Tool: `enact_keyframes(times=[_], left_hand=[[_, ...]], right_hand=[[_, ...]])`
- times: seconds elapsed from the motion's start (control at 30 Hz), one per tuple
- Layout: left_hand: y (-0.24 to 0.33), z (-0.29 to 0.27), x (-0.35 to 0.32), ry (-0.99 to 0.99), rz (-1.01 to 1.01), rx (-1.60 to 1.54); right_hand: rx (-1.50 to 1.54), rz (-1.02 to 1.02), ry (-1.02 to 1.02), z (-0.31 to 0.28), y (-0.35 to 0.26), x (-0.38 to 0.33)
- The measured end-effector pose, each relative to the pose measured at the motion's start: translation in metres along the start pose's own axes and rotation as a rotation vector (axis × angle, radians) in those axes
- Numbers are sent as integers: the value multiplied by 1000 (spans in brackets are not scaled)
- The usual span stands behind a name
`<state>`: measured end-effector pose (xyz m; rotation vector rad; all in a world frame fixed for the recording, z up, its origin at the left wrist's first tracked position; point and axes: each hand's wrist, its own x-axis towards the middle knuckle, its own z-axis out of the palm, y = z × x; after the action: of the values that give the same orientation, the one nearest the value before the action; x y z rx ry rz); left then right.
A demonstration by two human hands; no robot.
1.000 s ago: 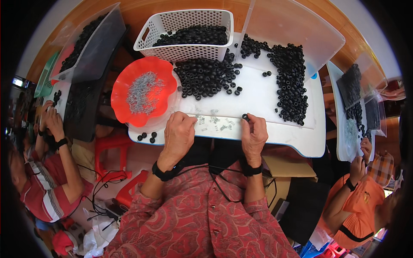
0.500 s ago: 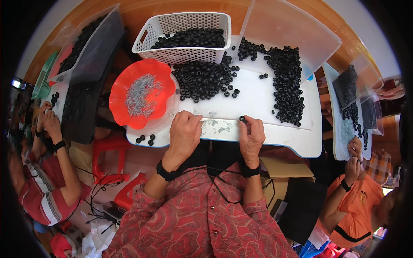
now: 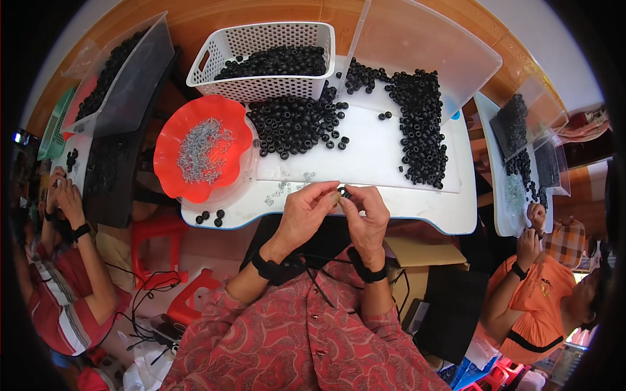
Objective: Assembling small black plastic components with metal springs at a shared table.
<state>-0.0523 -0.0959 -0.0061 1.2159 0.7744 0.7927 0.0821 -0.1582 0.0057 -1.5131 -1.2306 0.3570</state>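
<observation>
My left hand and my right hand meet above the table's front edge, both closed in a pinch. Between their fingertips sits a small black ring-shaped part, gripped by the right hand. Whatever the left fingers pinch against it is too small to make out. Just beyond my left hand, tiny clear-grey pieces lie scattered on the table. A red scalloped dish at the left holds many more of them. Behind the hands, a heap of black rings spreads over a white board.
A white perforated basket of black rings stands at the back. Another pile of rings lies at the right, by a tilted clear bin. Several rings sit at the front left. People work at both sides.
My hands, apart before, have come together at the fingertips. The left hand moved right and the right hand moved slightly left, carrying the black ring. The whole view shifted a little.
</observation>
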Motion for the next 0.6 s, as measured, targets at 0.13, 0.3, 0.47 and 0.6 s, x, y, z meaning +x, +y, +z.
enact_keyframes(times=[0.13,0.3,0.47,0.6], left_hand=[[1,-2,0,-30,-33,-105],[-3,-8,-2,-49,-91,-302],[-5,-9,-2,-60,-152,-443],[-7,-11,-2,-81,-178,-657]], right_hand=[[9,-4,-36,2,-1,-4],[6,-13,-56,2,-7,-4],[159,121,4,5,-1,-10],[246,194,-12,3,1,-15]])
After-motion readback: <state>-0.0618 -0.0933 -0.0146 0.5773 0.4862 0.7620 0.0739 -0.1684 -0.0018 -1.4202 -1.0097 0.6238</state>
